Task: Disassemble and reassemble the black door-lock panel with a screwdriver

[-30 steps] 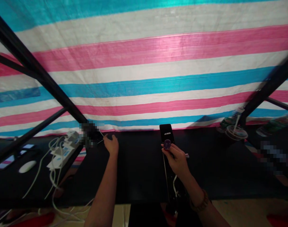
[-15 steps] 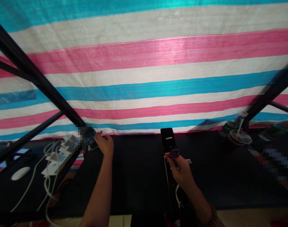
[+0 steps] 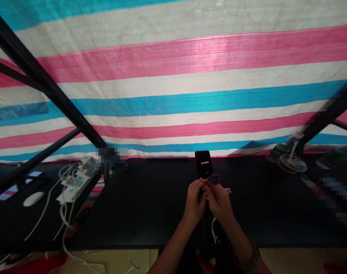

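Note:
A small dark purple object (image 3: 214,179) with a red part beside it is held in my right hand (image 3: 220,199), whose fingers are closed round it. My left hand (image 3: 194,199) meets the right one at the red part, its fingertips pressed together there; how much of the object it grips is hidden. Both hands are over a long black device (image 3: 203,163) with a small white label, lying on the black table (image 3: 150,205). A white cable (image 3: 213,230) runs along the device below my right hand.
White power strips with plugs and cables (image 3: 76,186), a white mouse (image 3: 33,199) and a lit phone (image 3: 9,192) lie at the left. A lidded plastic cup (image 3: 292,163) with a straw stands at the right. Black metal bars (image 3: 53,97) slant before the striped sheet (image 3: 173,106).
My left hand has moved right, from the blurred item at the table's back left to my right hand. The right hand still holds the purple object. The view has shifted slightly.

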Tool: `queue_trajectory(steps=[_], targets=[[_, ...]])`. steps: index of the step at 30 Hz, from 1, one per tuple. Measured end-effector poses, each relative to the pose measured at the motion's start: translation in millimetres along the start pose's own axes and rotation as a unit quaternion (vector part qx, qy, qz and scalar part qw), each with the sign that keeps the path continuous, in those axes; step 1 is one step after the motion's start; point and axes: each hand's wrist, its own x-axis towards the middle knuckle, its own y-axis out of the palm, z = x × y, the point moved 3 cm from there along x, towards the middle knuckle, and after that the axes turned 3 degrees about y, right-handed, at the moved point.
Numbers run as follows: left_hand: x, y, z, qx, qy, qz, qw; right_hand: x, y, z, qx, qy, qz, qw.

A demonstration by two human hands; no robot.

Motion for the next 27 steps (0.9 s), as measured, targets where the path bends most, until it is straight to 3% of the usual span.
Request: queue_trajectory(steps=[6,10,18,23,27], targets=[[-2,5.4,7,0.058,0.012,-0.056,0.997,2,1,2,0.004,0.006,-0.019,1.000],[-2,5.3,7,0.076,0.022,-0.062,0.995,3,2,1,0.018,0.024,-0.013,0.999],[-5,5.9,12,0.082,0.031,-0.071,0.994,5,1,9,-0.003,-0.017,-0.003,1.000],[-12,7.6,20,0.085,-0.002,-0.078,0.993,3,4,5,0.016,-0.003,-0.021,1.000],[-12,7.4,23,0.059,-0.030,-0.077,0.995,4,5,8,0.009,-0.014,0.008,1.000]])
